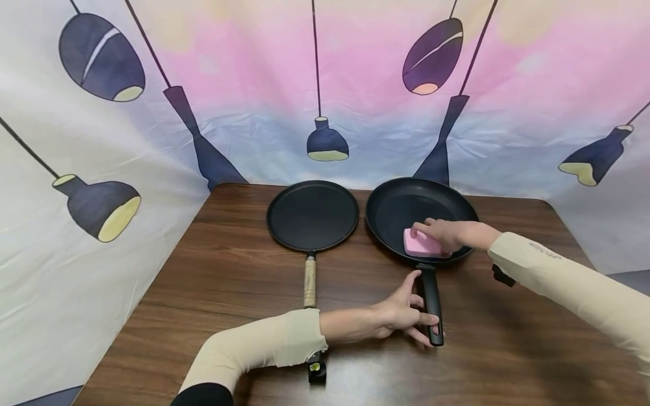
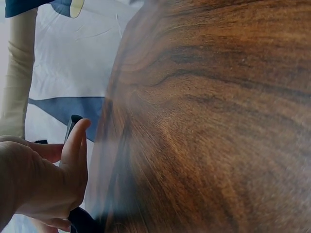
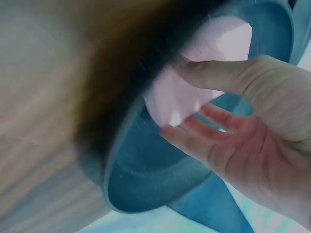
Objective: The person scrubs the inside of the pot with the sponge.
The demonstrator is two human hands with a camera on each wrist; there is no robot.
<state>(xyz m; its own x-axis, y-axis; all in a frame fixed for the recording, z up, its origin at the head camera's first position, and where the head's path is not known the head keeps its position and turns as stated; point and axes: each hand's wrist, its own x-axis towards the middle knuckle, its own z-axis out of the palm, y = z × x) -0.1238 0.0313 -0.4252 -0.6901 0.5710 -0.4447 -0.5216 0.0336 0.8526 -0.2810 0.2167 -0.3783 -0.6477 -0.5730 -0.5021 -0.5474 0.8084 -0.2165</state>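
Note:
A black frying pan point(image 1: 401, 206) lies on the wooden table, its handle point(image 1: 431, 290) pointing toward me. My left hand point(image 1: 396, 313) holds that handle, thumb near the pan end and fingers against its lower part. In the left wrist view the dark handle shows on both sides of the left hand point(image 2: 58, 177). Inside the pan, by its near rim, my right hand point(image 1: 447, 232) grips a pink sponge point(image 1: 419, 243). The right wrist view shows the thumb on one face of the sponge point(image 3: 170, 99) and fingertips at its edge.
Left of the frying pan lies a flat black round pan point(image 1: 312, 217) with a wooden handle point(image 1: 310, 282), whose end reaches my left sleeve. The brown table point(image 1: 213, 265) ends at the back against a cloth point(image 1: 254, 84) printed with lamps.

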